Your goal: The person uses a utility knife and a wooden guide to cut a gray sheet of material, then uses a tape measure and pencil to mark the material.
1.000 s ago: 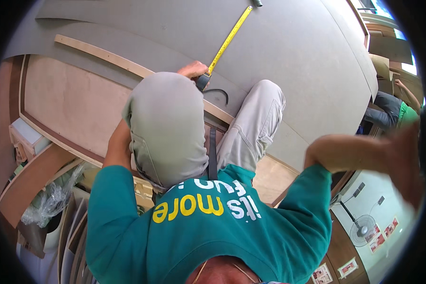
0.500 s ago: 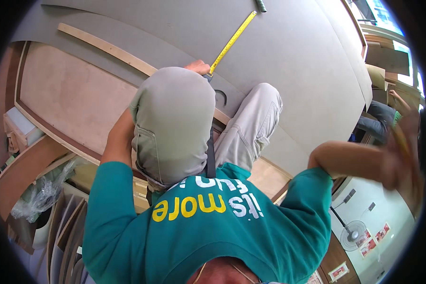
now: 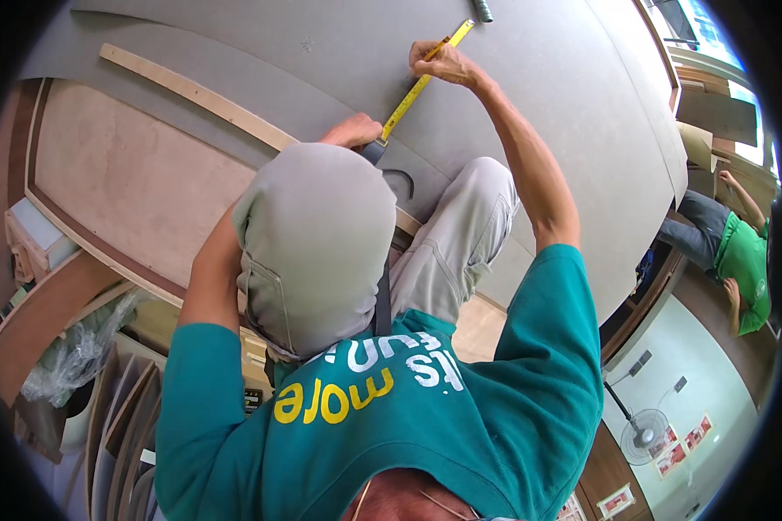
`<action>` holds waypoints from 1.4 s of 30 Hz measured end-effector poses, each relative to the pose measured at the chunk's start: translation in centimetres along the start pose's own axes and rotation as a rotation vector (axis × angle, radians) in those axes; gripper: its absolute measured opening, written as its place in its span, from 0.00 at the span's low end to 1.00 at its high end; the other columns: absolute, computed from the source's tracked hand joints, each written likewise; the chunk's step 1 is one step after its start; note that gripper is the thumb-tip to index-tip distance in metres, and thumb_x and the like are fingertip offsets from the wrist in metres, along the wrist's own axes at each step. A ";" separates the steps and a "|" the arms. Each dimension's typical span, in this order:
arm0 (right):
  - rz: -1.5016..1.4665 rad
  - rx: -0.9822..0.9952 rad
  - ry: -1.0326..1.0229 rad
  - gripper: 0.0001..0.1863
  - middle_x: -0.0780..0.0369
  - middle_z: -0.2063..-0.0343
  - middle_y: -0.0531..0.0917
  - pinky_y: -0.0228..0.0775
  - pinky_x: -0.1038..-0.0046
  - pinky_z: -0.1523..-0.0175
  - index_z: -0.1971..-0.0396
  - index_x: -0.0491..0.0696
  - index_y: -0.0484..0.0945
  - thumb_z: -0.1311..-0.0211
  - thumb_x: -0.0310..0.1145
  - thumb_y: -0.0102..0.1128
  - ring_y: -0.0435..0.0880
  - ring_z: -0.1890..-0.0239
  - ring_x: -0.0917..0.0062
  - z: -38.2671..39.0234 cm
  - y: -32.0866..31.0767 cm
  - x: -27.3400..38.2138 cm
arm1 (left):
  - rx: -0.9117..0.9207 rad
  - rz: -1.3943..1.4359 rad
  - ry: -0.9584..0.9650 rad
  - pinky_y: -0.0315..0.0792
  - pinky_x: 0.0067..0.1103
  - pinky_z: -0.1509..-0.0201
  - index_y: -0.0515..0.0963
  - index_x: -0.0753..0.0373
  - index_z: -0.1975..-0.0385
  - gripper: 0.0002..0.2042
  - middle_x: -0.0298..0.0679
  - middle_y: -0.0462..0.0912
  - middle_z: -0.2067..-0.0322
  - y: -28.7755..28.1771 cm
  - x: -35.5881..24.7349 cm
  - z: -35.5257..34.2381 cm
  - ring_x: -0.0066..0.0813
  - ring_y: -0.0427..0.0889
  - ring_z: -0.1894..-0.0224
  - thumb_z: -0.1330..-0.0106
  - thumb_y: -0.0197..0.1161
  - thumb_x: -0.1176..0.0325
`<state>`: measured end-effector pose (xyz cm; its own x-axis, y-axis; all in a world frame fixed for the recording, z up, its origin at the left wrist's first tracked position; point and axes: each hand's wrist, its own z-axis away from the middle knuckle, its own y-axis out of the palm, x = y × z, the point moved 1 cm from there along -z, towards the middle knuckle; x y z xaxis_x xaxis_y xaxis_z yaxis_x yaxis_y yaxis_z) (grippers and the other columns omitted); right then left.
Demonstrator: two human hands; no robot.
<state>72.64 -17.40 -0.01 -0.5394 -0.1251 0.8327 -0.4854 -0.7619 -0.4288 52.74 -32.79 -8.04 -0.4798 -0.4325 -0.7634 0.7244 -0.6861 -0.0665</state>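
My left hand [image 3: 354, 130] is closed on a tape measure [image 3: 374, 150], its case partly hidden behind my knee. The yellow blade [image 3: 400, 114] stretches out over a large grey board [image 3: 565, 122]. My right hand [image 3: 443, 65] lies across the blade toward its far end, pinching a yellow-orange pencil [image 3: 436, 49]. A short dark green cylinder [image 3: 482, 9] rests just past the blade's tip. Beside the tape case, a dark curved piece [image 3: 400, 181] shows between my knees. A pale wooden strip [image 3: 182, 89] runs along the board to the left.
A framed plywood panel [image 3: 113, 174] is at left, above curved wooden offcuts [image 3: 52, 308] and crumpled plastic [image 3: 61, 373]. A co-worker in a green shirt [image 3: 738, 269] is at right, beside stacked boards [image 3: 712, 113]. A fan [image 3: 647, 431] stands lower right.
My right hand has swung from the blurred far right up onto the tape blade with the pencil. My left hand stays at the tape case. More of the co-worker shows.
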 end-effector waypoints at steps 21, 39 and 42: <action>0.050 0.089 -0.020 0.08 0.68 0.77 0.75 0.67 0.76 0.64 0.75 0.46 0.73 0.45 0.35 0.57 0.73 0.71 0.83 0.0 0.7 -2.9 | 0.066 0.083 -0.030 0.69 0.23 0.81 0.81 0.68 0.70 0.12 0.40 0.82 0.80 -0.1 1.1 -0.3 0.28 0.81 0.81 0.39 0.51 0.70; 0.093 0.108 0.001 0.08 0.66 0.77 0.76 0.68 0.74 0.63 0.74 0.46 0.73 0.45 0.35 0.57 0.74 0.71 0.80 -0.1 0.9 -2.4 | 0.061 0.128 -0.131 0.74 0.23 0.78 0.81 0.67 0.67 0.12 0.42 0.85 0.75 0.1 1.8 -1.0 0.30 0.84 0.78 0.38 0.51 0.69; 0.119 0.099 -0.036 0.09 0.66 0.76 0.76 0.69 0.73 0.61 0.74 0.45 0.73 0.45 0.35 0.57 0.75 0.70 0.80 -0.1 0.9 -2.5 | 0.100 0.127 0.090 0.77 0.24 0.76 0.81 0.68 0.67 0.12 0.43 0.85 0.74 -0.3 3.0 -0.5 0.30 0.85 0.77 0.37 0.51 0.69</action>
<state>73.49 -17.67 -2.56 -0.5632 -0.2399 0.7907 -0.3480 -0.7991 -0.4903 51.35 -33.53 -10.62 -0.3378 -0.4685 -0.8163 0.7213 -0.6861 0.0953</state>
